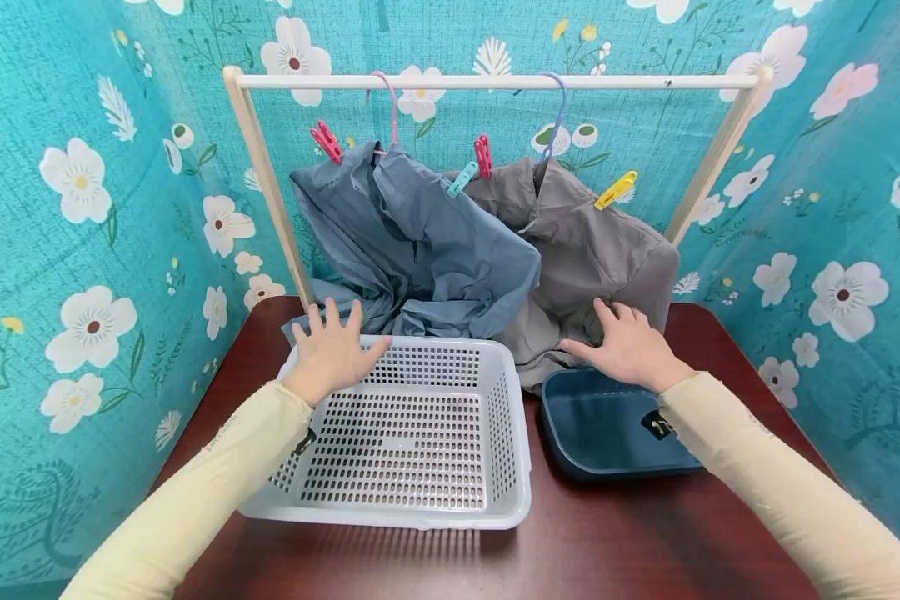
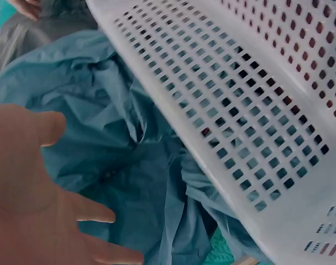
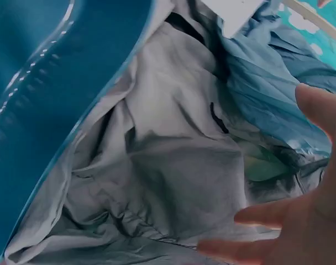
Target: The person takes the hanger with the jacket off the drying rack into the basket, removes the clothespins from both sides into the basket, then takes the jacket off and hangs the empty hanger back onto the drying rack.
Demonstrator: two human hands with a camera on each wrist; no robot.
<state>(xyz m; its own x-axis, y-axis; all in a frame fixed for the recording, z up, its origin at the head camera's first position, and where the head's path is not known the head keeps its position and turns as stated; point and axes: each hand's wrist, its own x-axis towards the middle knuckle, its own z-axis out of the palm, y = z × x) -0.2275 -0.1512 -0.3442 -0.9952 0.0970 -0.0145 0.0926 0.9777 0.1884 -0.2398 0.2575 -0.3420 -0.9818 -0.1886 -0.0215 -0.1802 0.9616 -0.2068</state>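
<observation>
My left hand (image 1: 333, 350), fingers spread and holding nothing, hovers over the back left part of a white plastic basket (image 1: 521, 450). Behind it a blue-grey jacket (image 1: 450, 242) hangs from a pink hanger (image 1: 392, 108), its lower part bunched behind the basket. My right hand (image 1: 630, 346) is also spread, above the back of a dark blue tub (image 1: 607, 417) and in front of a grey jacket (image 1: 600, 242) on a purple hanger (image 1: 561, 108). In the left wrist view the blue-grey jacket (image 2: 101, 94) lies beyond the fingers; the right wrist view has the grey jacket (image 3: 179, 165) beside them.
A white rail (image 1: 450, 82) on wooden posts spans the back. Red clothespins (image 1: 326, 142), a teal clothespin (image 1: 462, 179) and a yellow clothespin (image 1: 617, 190) grip the jackets' shoulders. Floral teal cloth (image 1: 75, 250) surrounds the dark red table (image 1: 570, 542).
</observation>
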